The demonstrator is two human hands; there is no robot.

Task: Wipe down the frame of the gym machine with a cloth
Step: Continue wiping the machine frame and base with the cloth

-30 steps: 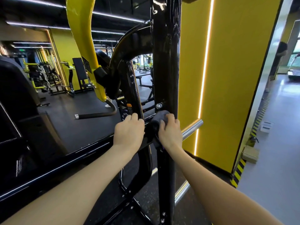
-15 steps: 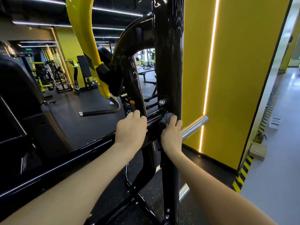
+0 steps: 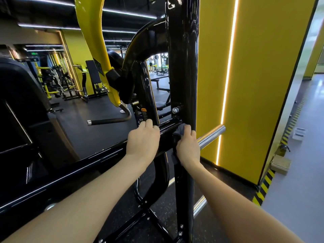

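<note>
Grey cloth (image 3: 179, 130) bunched in my right hand (image 3: 188, 146) rubs the glossy black upright frame post (image 3: 184, 67); my left hand (image 3: 142, 139) grips the black crossbar (image 3: 167, 126). I judge most frame unwiped.

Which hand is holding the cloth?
The right hand, pressing the grey cloth against the black upright post; the left hand grips the crossbar bare.

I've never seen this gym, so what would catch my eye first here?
Two bare hands at centre: the right hand presses a dark cloth against the glossy black post, the left hand grips the black crossbar. The bright yellow wall glows at right.
</note>
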